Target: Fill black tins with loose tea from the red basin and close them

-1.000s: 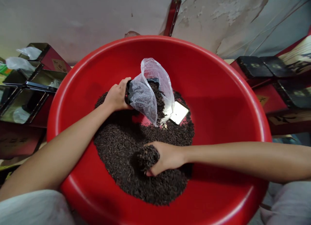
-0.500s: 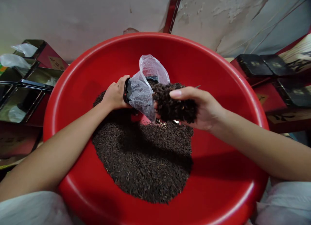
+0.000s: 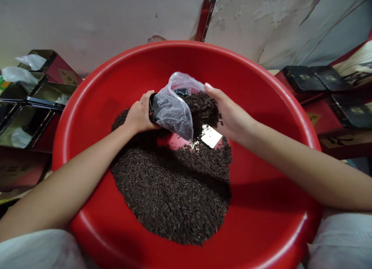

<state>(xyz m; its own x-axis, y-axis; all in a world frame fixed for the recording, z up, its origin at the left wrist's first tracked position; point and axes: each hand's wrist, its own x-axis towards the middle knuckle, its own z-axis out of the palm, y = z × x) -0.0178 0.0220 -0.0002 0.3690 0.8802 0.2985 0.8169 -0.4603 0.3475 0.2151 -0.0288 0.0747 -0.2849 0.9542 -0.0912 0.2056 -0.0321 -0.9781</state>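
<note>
My left hand (image 3: pixel 141 113) is closed round a dark tin (image 3: pixel 151 108), tipped on its side with its mouth to the right. A clear plastic bag (image 3: pixel 174 112) lines the tin and flares out of it. At the bag's mouth, loose dark dried leaves (image 3: pixel 205 108), like tea, tumble in a blur. My right hand (image 3: pixel 232 116) is beside them with its thumb raised and apart; its other fingertips are partly hidden. Below, a broad heap of the same leaves (image 3: pixel 174 199) lies in a big red basin (image 3: pixel 261 230). A bright shiny rectangle (image 3: pixel 211 136) shows by the heap's far edge.
Open red-and-black tins (image 3: pixel 40 95) with plastic liners stand left of the basin. More tins with dark lids (image 3: pixel 305 77) are stacked at the right. A peeling wall (image 3: pixel 116 21) rises behind, with a dark red bar (image 3: pixel 205 17) against it.
My right hand has tipped and its thumb has lifted off the clump of leaves, which now spills leftward into the bag's mouth. The bright rectangle has come into view. My left hand stays on the tin.
</note>
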